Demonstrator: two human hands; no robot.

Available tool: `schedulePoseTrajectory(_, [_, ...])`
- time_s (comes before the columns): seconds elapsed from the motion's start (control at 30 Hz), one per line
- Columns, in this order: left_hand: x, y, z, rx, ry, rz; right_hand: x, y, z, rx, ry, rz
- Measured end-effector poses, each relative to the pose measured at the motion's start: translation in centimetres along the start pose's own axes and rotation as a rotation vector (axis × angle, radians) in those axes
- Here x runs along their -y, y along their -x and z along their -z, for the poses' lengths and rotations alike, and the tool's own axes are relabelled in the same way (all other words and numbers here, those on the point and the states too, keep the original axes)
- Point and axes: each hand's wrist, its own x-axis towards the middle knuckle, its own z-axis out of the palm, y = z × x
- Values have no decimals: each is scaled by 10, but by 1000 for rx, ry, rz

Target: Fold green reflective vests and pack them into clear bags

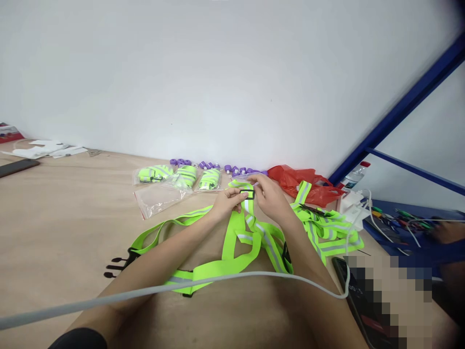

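Three bagged straps [186, 176] lie finished at the back, while one unbagged strap [214, 267] spreads loose across the table [72, 218], its buckle [247, 190] pinched by the left hand [225, 201], the right hand [268, 194] curled alongside, grip unclear, and a loose pile [330, 230] waits rightward.

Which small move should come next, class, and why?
Perhaps draw the lime strap slightly further through the black slider: the left grip pinches the slider, strap shows inside and above its frame, and the right grip is close beside it.
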Motion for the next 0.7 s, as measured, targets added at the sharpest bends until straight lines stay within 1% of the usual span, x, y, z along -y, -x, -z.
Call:
schedulePoseTrajectory(0.07, [0, 1, 0, -21, -14, -15, 5, 1, 7, 6, 33, 2])
schedulePoseTrajectory(0.2, [2, 1, -1, -34, -63, -52, 11, 2, 16, 164, 114, 13])
schedulePoseTrajectory(0.27, [4, 1, -1, -23, -108, -72, 11, 3, 16, 216, 156, 2])
schedulePoseTrajectory(0.37, [5, 1, 1, 16, -211, -108, 5, 1, 17, 256, 170, -33])
schedulePoseTrajectory(0.43, [7, 3, 2, 60, -312, -137, -2, 1, 21, 252, 167, -62])
schedulePoseTrajectory(0.5, [9, 7, 2, 122, -449, -165, -11, 2, 28, 221, 147, -99])
schedulePoseTrajectory(0.6, [17, 17, 0, 256, -704, -193, -29, 5, 41, 166, 112, -150])
schedulePoseTrajectory(0.7, [31, 28, -1, 398, -946, -181, -48, 9, 49, 117, 130, -214])
